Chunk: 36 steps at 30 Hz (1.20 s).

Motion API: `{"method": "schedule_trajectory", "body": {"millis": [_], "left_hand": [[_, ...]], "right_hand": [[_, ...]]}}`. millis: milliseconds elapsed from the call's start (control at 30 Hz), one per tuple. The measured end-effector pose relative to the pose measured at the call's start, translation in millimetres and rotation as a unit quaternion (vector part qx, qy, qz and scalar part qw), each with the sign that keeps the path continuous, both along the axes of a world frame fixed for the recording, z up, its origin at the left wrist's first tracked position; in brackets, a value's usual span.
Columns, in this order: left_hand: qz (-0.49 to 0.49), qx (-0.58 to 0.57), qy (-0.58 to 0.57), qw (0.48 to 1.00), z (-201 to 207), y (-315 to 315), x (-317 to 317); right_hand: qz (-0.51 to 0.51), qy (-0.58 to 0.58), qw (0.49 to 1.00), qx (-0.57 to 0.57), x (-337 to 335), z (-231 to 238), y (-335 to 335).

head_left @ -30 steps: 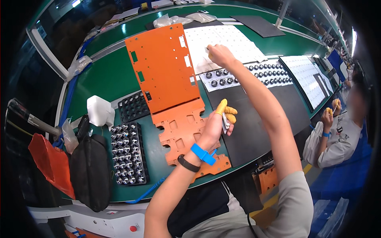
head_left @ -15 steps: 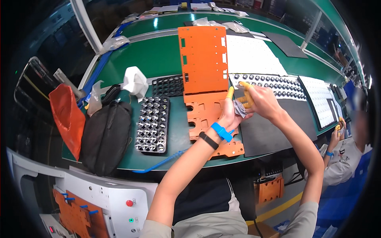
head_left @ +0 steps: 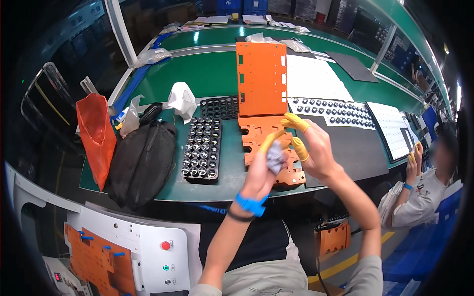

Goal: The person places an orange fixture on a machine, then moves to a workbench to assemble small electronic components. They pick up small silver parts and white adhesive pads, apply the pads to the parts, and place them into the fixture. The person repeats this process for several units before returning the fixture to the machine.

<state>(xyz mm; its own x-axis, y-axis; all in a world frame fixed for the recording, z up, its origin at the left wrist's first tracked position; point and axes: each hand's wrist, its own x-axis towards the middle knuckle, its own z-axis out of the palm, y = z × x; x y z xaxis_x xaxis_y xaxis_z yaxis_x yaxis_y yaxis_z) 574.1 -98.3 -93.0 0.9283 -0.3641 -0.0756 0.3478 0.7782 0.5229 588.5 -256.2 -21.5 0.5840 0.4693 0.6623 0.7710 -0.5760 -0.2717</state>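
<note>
My left hand (head_left: 260, 173), with a blue wrist strap and a yellow finger cot, is raised over the table edge and pinches a small grey piece (head_left: 275, 157). My right hand (head_left: 312, 148) hovers right beside it. Its fingers wear yellow cots, are spread, and hold nothing I can see. Under both hands lies a low orange fixture plate (head_left: 256, 133) with cut-outs, and a tall orange plate (head_left: 260, 79) lies beyond it.
A black tray of small round parts (head_left: 201, 148) lies left of the fixture, with a second black tray (head_left: 219, 106) behind it. A strip of dark parts (head_left: 335, 111), a black mat (head_left: 353, 148) and a white sheet (head_left: 316, 79) lie to the right. A black bag (head_left: 140, 160) and an orange bag (head_left: 96, 135) sit at the left. A co-worker (head_left: 424, 182) sits at the far right.
My right hand came back from the far strip of parts to my left hand. Both hands have lifted toward the camera, and the view has swung left.
</note>
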Motion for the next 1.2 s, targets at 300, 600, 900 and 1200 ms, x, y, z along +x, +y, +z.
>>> {"method": "schedule_trajectory", "body": {"millis": [300, 600, 900, 1200], "left_hand": [[0.232, -0.151, 0.035, 0.960, -32.1, 74.1, -124.2], [0.303, -0.163, 0.045, 0.938, -42.8, 90.6, -128.4], [0.316, -0.074, 0.087, 0.942, -29.5, 97.7, -138.0], [0.295, 0.042, -0.008, 0.954, -22.5, 101.8, -133.0]], "right_hand": [[0.083, 0.171, 0.980, 0.052, -20.0, -64.5, 116.7], [0.002, 0.131, 0.991, -0.042, -9.9, -85.9, 167.4], [0.007, 0.114, 0.989, -0.094, -10.3, -83.5, 169.3], [0.007, 0.141, 0.989, -0.036, -7.4, -82.7, 166.9]]}}
